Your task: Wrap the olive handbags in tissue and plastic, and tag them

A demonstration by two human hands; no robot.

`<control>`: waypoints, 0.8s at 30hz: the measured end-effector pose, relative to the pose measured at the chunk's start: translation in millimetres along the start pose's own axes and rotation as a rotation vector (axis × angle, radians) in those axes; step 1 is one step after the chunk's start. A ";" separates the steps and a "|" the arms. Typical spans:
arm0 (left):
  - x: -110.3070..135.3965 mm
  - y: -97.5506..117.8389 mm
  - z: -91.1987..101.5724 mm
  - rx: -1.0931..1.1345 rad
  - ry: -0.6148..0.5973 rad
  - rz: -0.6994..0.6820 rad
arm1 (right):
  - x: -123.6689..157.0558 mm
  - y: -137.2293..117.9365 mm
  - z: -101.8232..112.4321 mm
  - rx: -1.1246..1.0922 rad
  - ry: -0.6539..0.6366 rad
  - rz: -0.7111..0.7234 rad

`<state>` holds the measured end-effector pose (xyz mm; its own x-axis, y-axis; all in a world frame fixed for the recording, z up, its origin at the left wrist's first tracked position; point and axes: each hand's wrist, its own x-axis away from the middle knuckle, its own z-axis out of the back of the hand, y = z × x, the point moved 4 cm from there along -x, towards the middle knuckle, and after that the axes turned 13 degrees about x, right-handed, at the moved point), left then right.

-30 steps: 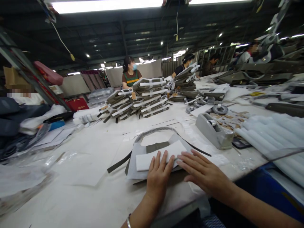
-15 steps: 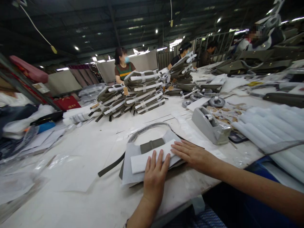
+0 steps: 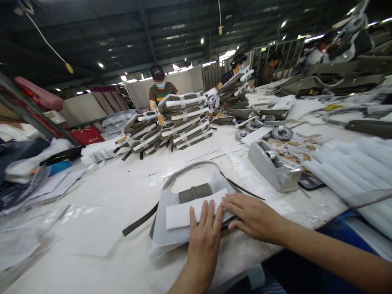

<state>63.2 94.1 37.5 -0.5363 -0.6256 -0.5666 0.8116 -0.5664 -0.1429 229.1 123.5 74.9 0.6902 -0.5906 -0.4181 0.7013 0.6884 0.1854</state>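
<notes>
An olive handbag (image 3: 196, 192) lies on the work table in front of me, partly covered by a translucent white sheet (image 3: 163, 237). Its plastic-wrapped handle (image 3: 186, 168) arches away behind it, and a dark strap (image 3: 141, 220) sticks out to the left. Across the sheet rests a white foam strip (image 3: 179, 216). My left hand (image 3: 206, 234) is spread flat, its fingertips on the strip's middle. At the strip's right end, my right hand (image 3: 254, 214) presses with outstretched fingers; its thumb sits apart, by the bag's front edge.
A grey tape dispenser (image 3: 272, 169) stands right of the bag, beside a dark phone (image 3: 310, 181) and white foam rolls (image 3: 343, 167). Stacked olive bags (image 3: 183, 116) rise at the back, with a masked co-worker (image 3: 161, 87) behind them. Papers and plastic (image 3: 52, 179) lie left.
My right hand has bent slightly, its thumb now showing at the bag's front edge. The foam strip and sheet have shifted a little toward me. The co-worker's head has turned downward.
</notes>
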 end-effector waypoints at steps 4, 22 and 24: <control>2.6 2.5 -3.5 0.016 0.034 0.021 | -59.0 26.8 14.4 -0.049 -0.204 -0.116; 4.7 4.0 -8.2 0.015 0.194 0.067 | -175.4 82.1 -74.8 0.016 -0.817 -0.424; 5.7 4.0 -9.7 0.013 0.214 0.064 | -176.0 85.7 -78.2 -0.024 -0.791 -0.441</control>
<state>65.6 93.5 25.8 -0.4214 -0.5333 -0.7335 0.8386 -0.5370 -0.0914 153.8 319.4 94.8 0.2871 -0.9137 0.2876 0.9333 0.3345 0.1309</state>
